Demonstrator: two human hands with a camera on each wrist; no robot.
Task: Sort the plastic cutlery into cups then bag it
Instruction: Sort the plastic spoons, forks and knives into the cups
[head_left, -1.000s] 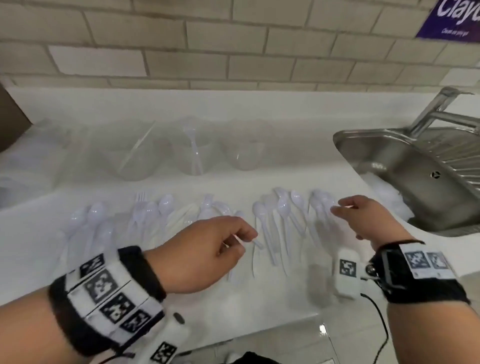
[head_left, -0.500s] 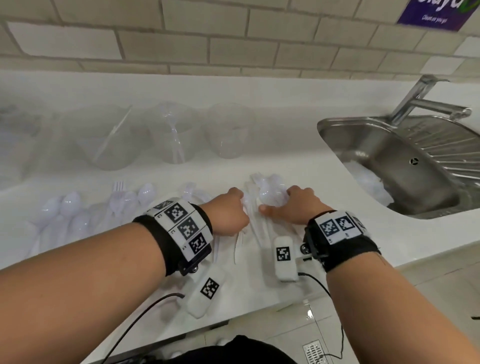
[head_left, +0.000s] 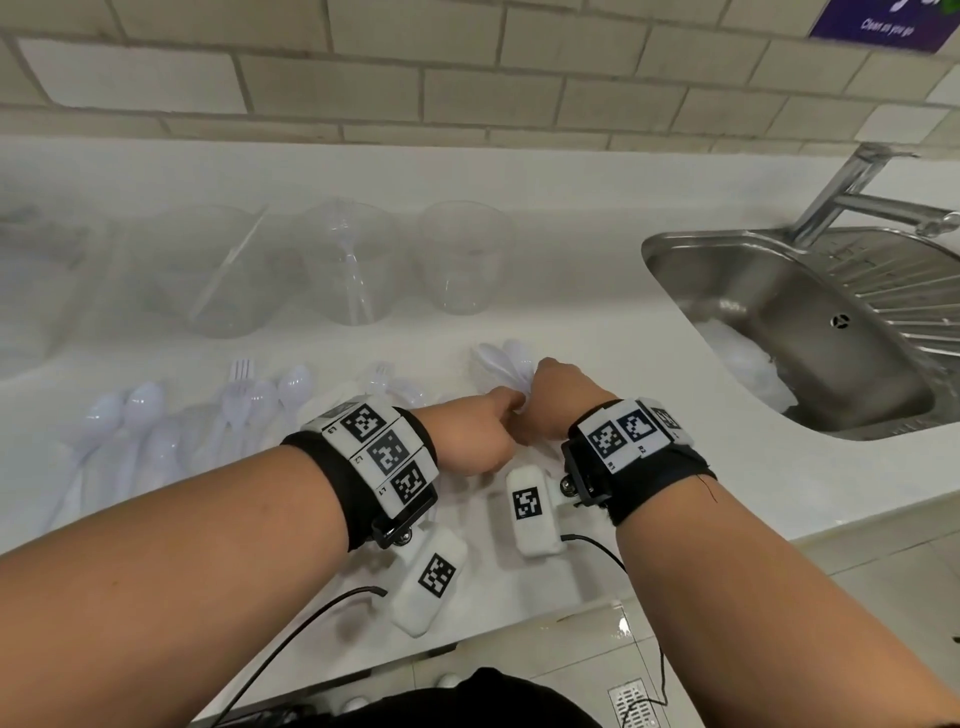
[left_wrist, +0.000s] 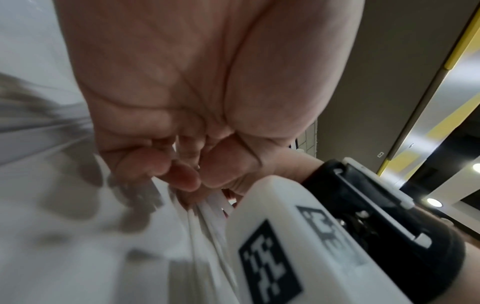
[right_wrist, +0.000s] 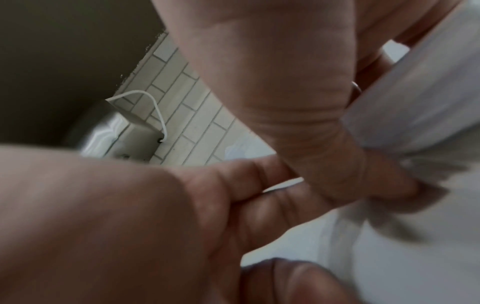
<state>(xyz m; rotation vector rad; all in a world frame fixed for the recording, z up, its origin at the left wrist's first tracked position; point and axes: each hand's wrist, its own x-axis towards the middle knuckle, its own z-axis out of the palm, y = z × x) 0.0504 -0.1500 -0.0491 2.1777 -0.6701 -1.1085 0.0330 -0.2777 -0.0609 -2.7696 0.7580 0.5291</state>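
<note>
Both hands meet at the middle of the white counter (head_left: 649, 395) around a bundle of white plastic spoons (head_left: 505, 362). My left hand (head_left: 498, 415) curls its fingers round the handles (left_wrist: 207, 216), as the left wrist view shows. My right hand (head_left: 543, 387) grips the same bundle just below the spoon bowls, which stick out beyond it. Three clear cups stand at the back: the left cup (head_left: 228, 280) holds a knife, the middle cup (head_left: 348, 265) a fork, and the right cup (head_left: 465, 260) looks empty. More spoons (head_left: 130, 415) and forks (head_left: 241, 376) lie at the left.
A steel sink (head_left: 779, 312) with a tap (head_left: 857, 192) is set into the counter at the right, with something white (head_left: 748, 364) lying in it. Clear plastic (head_left: 31, 291) lies at the far left. A tiled wall runs behind.
The hands were apart over spread-out spoons a second ago. They have swept together and bunched the right-hand spoons into one bundle, which both now hold.
</note>
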